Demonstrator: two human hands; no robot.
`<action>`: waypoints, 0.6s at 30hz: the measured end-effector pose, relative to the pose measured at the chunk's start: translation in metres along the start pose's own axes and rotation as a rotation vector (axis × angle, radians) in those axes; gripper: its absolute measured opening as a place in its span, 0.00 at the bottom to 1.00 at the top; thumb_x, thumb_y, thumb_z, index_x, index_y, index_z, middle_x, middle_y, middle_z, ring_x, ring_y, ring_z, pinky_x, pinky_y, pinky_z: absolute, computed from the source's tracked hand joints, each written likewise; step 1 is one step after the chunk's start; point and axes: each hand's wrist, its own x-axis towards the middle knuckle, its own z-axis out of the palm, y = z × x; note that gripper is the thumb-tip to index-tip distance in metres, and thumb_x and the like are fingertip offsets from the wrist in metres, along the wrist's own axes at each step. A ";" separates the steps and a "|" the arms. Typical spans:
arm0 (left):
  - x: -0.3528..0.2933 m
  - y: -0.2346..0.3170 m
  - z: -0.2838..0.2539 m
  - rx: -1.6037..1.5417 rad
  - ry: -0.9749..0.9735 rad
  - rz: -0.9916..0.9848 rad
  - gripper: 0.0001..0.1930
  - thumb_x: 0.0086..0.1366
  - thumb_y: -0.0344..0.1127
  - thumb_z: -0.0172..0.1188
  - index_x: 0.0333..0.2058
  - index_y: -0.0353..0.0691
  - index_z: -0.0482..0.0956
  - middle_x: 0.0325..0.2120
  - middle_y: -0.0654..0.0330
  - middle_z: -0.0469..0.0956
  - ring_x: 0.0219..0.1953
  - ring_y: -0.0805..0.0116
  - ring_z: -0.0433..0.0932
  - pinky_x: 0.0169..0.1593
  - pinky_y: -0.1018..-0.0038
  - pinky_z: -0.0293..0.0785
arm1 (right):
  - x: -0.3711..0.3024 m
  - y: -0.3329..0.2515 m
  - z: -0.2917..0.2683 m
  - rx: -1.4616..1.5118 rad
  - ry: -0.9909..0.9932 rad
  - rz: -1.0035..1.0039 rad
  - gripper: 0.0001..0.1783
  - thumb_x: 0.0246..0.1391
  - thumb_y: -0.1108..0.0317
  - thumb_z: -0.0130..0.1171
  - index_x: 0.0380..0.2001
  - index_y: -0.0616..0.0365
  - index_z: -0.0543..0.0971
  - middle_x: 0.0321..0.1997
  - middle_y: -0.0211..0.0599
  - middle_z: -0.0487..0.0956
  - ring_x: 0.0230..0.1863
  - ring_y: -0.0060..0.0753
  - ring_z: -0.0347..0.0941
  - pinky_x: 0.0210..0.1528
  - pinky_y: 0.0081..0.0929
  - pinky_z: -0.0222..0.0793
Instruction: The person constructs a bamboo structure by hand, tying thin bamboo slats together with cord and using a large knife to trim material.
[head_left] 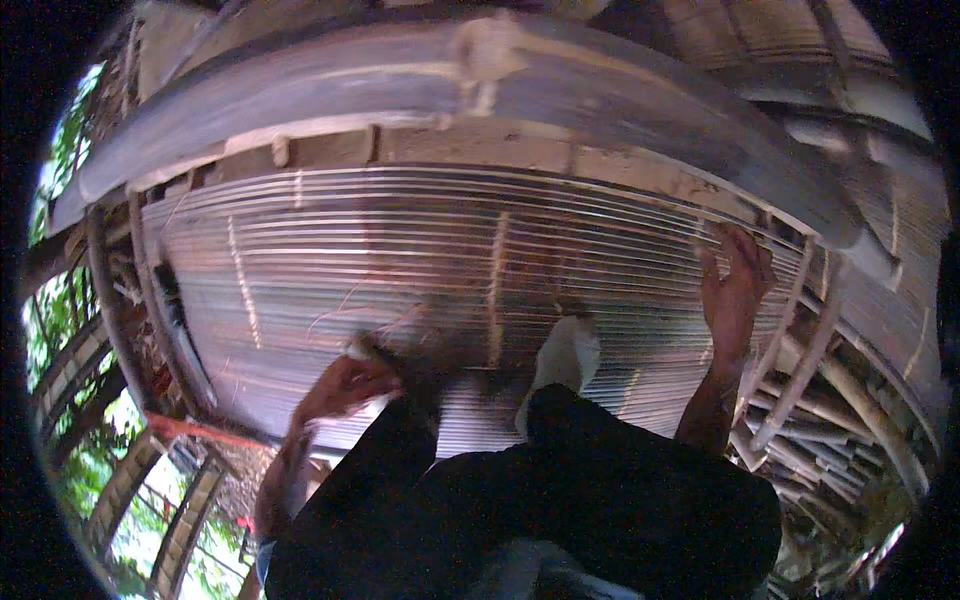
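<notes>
Blur smears your left hand (350, 385) and right hand (736, 290); I cannot tell whether either grip is spread or pinching. The slatted mat (420, 235) lies beneath you, partly hidden by your dark-trousered legs (630, 480), before a thick pole (330, 80), with greenery (65, 300) at left.

A thick grey-brown beam (640, 80) spans the far side, a pale binding (487, 55) blurred near its middle. At left, green foliage (85, 485) shows in bright daylight through gaps between wooden bars (188, 525), near a slender post (112, 290) and a red-orange strip (205, 432). Weathered poles (820, 440) lie heaped together at lower right.
</notes>
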 end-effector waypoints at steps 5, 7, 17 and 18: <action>0.054 0.089 0.064 0.259 0.054 0.174 0.11 0.66 0.35 0.58 0.41 0.35 0.83 0.28 0.52 0.83 0.31 0.66 0.80 0.36 0.68 0.73 | -0.001 -0.147 -0.028 1.218 -0.655 -0.031 0.21 0.57 0.64 0.62 0.54 0.55 0.76 0.51 0.41 0.79 0.43 0.35 0.77 0.45 0.29 0.71; 0.059 0.102 0.074 0.114 0.161 0.294 0.11 0.65 0.36 0.58 0.40 0.34 0.82 0.26 0.51 0.82 0.29 0.66 0.79 0.35 0.68 0.73 | -0.012 -0.173 -0.033 1.335 -0.776 -0.188 0.21 0.58 0.64 0.62 0.53 0.56 0.76 0.49 0.40 0.80 0.41 0.33 0.77 0.44 0.29 0.72; 0.036 -0.001 0.013 -0.124 -0.192 0.113 0.13 0.69 0.40 0.57 0.40 0.35 0.82 0.24 0.58 0.82 0.24 0.73 0.79 0.29 0.76 0.75 | -0.006 -0.107 0.009 0.897 -0.397 0.097 0.06 0.57 0.77 0.56 0.37 0.61 0.80 0.34 0.38 0.81 0.40 0.28 0.78 0.45 0.26 0.72; 0.027 -0.018 0.000 -0.105 -0.214 0.080 0.13 0.68 0.40 0.57 0.39 0.34 0.82 0.25 0.59 0.82 0.24 0.72 0.79 0.29 0.75 0.76 | 0.002 -0.080 0.021 0.851 -0.246 0.177 0.06 0.57 0.77 0.55 0.36 0.61 0.80 0.34 0.37 0.81 0.40 0.28 0.77 0.46 0.26 0.72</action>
